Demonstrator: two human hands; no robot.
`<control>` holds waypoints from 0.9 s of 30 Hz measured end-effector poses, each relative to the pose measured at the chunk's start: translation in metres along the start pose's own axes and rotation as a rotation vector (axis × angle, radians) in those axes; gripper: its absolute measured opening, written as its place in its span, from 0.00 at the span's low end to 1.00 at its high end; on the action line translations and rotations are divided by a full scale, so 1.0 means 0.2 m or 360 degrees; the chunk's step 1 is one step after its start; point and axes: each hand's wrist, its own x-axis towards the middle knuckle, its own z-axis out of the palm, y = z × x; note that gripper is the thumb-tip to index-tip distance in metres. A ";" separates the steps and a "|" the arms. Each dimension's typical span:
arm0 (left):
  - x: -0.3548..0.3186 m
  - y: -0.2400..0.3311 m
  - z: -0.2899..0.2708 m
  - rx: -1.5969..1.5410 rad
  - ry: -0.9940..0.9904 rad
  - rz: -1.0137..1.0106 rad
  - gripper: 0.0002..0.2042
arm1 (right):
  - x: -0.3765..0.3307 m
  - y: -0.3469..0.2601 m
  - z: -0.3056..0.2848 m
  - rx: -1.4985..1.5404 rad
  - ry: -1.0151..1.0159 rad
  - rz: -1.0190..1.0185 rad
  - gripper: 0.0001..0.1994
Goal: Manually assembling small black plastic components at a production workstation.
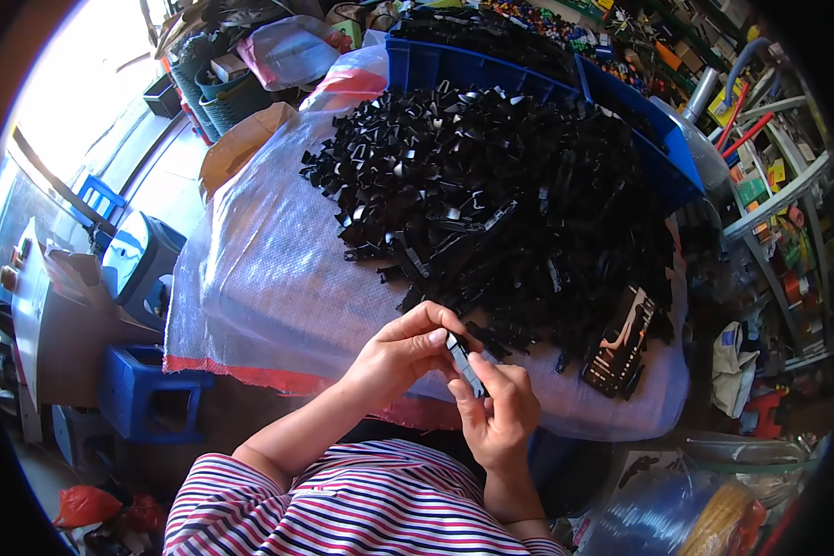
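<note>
Close in front of my body, my left hand (406, 347) and my right hand (498, 408) meet over a small, long black piece (463, 363) with a shiny grey face. Left thumb and fingers pinch its upper end, while the right thumb and fingers grip the lower end. What kind of part it is cannot be made out. Just beyond my hands lies a big heap of black plastic parts (473, 185), some short and curved, others long and narrow. The heap rests on a white woven sack (278, 287) with a red edge.
A dark printed card (619, 343) lies at the heap's right side. Blue bins (644, 120) stand behind the heap, with black parts in the far one. To the left are a blue stool (153, 394) and a grey one. Metal shelving (778, 199) with goods rises on the right.
</note>
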 end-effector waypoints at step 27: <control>-0.07 0.11 -0.15 -0.0099 0.0078 0.0488 0.08 | -0.07 0.06 0.01 -0.0146 -0.0075 0.0140 0.13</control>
